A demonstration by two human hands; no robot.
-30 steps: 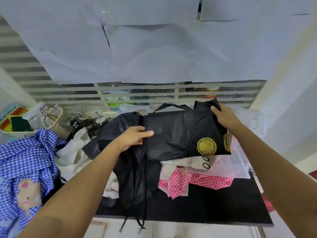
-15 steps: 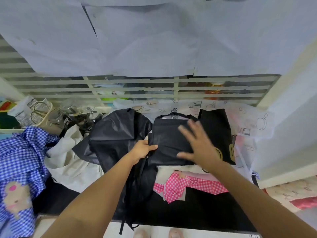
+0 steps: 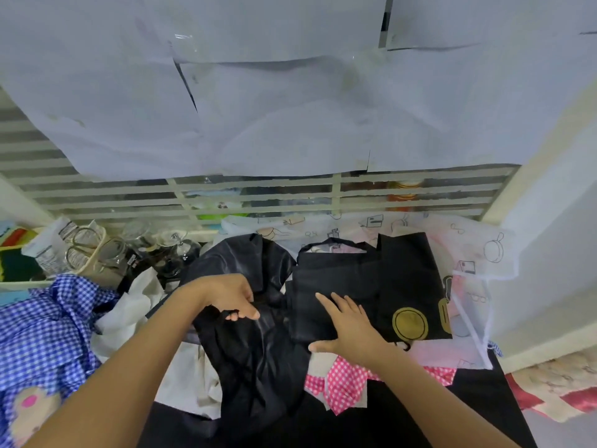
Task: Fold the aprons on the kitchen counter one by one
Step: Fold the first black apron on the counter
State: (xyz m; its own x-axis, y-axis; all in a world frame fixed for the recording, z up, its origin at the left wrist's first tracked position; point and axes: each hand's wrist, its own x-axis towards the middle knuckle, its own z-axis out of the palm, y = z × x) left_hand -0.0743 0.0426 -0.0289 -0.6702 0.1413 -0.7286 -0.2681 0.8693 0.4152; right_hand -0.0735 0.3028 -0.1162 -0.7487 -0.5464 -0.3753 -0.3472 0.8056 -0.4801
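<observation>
Your left hand point(image 3: 231, 297): grip closed, fingers curled round a bunched fold of the black fabric apron with a gold round emblem point(image 3: 403, 279). Your right hand point(image 3: 352, 324): no grip, fingers straight and spread, palm flat on the apron's folded half. The apron lies atop a pink-and-white gingham cloth point(image 3: 345, 383) on the dark worktop point(image 3: 478, 402), its shiny left part draping towards you.

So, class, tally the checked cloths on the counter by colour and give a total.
Blue checked cloth: 1
Pink checked cloth: 1
Total: 2
The tiny blue checked bit at far right is too small to class.
</observation>
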